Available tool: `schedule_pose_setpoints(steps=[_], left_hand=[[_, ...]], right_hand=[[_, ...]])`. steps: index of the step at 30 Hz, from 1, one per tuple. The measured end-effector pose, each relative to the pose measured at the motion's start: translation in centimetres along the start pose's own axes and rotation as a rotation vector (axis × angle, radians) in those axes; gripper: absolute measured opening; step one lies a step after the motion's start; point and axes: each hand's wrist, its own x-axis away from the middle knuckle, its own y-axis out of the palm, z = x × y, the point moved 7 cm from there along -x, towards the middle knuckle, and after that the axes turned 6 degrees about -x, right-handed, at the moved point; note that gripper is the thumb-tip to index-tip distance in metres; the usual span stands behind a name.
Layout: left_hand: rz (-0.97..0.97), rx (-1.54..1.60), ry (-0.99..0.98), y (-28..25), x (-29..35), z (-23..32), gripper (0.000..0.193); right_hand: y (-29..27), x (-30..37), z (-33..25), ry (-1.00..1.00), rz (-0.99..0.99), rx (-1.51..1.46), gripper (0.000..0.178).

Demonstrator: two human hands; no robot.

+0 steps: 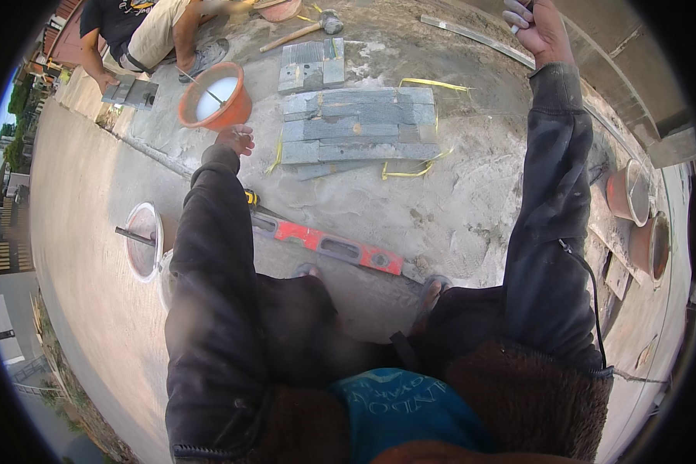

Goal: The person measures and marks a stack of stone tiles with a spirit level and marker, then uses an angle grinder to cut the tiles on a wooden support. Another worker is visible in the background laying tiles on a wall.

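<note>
The person's left hand is hovering just beside the near rim of an orange bucket, which is standing at upper left and holding a milky white liquid with a thin stick leaning in it. The fingers of this hand are curving half-bent; whether they are touching the rim or enclosing anything cannot be told. The right hand is rising at upper right, well apart from the bucket, its fingers bending narrowly inward with a small white piece showing at them; how firmly they are gripping it cannot be told. Between the two forearms, grey ribbed slabs are lying together on the concrete ground, yellow straps trailing around them. A smaller slab group is lying beyond, and a hammer is resting farther off. Nearer the person's feet, a red level is lying aslant. At upper left, a co-worker is sitting low with one hand on grey blocks. A pale bucket is standing at left, and two reddish buckets are standing at far right.
</note>
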Motion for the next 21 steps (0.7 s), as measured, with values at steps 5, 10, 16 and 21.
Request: schedule_pose_setpoints(steps=[5,10,16,21], left_hand=[[0.068,0.161,-0.042,0.1,0.8,0.9,0.035],[0.079,0.064,-0.012,1.3,0.8,1.8,0.031],[0.046,0.020,0.005,2.5,0.9,3.4,0.031],[-0.007,0.039,-0.025,2.6,0.5,2.4,0.031]], right_hand=[[4.9,4.1,5.9,0.118,0.076,0.377,0.051],[9.6,6.6,16.2,0.194,-0.384,1.079,0.047],[16.0,11.2,25.0,0.210,-0.785,1.189,0.055],[18.7,13.7,26.9,0.130,-0.960,1.014,0.063]])
